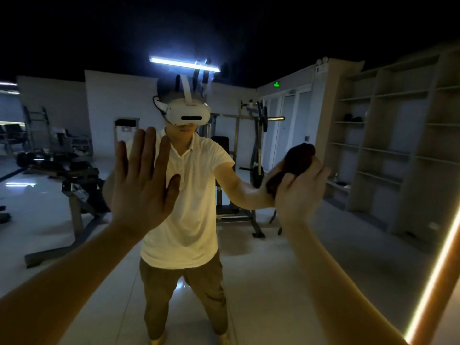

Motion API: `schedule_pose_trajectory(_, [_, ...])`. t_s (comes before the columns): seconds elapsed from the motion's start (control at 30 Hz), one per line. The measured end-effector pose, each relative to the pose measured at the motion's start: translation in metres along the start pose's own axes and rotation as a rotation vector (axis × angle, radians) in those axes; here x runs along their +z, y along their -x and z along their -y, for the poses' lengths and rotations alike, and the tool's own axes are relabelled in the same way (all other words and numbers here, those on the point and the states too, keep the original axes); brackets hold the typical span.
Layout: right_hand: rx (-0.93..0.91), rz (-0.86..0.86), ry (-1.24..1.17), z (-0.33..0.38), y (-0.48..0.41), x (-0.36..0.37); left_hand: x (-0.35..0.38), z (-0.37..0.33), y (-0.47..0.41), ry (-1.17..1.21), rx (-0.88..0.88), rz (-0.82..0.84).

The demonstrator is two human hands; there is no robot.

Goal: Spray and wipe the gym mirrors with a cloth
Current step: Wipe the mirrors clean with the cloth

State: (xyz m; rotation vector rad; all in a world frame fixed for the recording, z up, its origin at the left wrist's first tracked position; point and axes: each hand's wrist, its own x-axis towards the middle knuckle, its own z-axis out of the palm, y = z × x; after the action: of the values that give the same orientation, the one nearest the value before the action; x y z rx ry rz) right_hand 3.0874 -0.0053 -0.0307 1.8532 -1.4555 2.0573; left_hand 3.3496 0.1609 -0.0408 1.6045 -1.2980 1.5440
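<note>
- the mirror [286, 270] fills nearly the whole view, with a glowing warm light strip [433, 282] running up its right edge.
- the left grip [143, 180], a bare hand, is raised in front of the glass at left of centre. its fingers are straight and close together, the thumb is out to the side, and it has hold of nothing. its palm faces the glass, but whether it touches cannot be told.
- the right grip [301, 192], also bare, is raised further right at about the same height. its fingers and thumb are curled round a dark bunched cloth [297, 158].
- the cloth bulges above and to the left of the fingers. it sits up against the glass, where the reflected arm reaches in to meet it.
- both forearms stretch up from the bottom corners of the view toward the glass.
- the reflection shows a person in a white short-sleeved shirt [189, 195] and dark trousers, wearing a white headset [188, 113], standing on a pale tiled floor.
- also reflected, behind that figure:
  - a weight rack with a barbell [258, 135];
  - a bench frame [74, 185] to the left;
  - tall open shelving [388, 135] along the right;
  - a lit ceiling tube [184, 64];
  - a small green sign [276, 84] over a doorway.
- the room is dim, and the top of the view is black.
</note>
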Motion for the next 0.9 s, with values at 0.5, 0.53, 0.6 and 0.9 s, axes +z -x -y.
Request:
schedule_pose_trajectory(0.5, [-0.652,0.190,0.013,0.056,-0.002,0.002,-0.028,0.013,-0.006,0.056,0.068,-0.002])
schedule_pose_trajectory(0.53, [-0.540,0.133,0.032,0.049,-0.024,-0.004,-0.032,0.017,-0.010,0.047,0.077,-0.012])
schedule_pose_trajectory(0.6, [-0.328,0.042,-0.011,0.051,-0.057,-0.010,-0.041,0.026,-0.022,0.039,0.064,-0.024])
schedule_pose_trajectory(0.9, [-0.697,0.132,-0.220,0.180,0.019,0.027,-0.047,0.067,-0.102,-0.030,-0.009,-0.090])
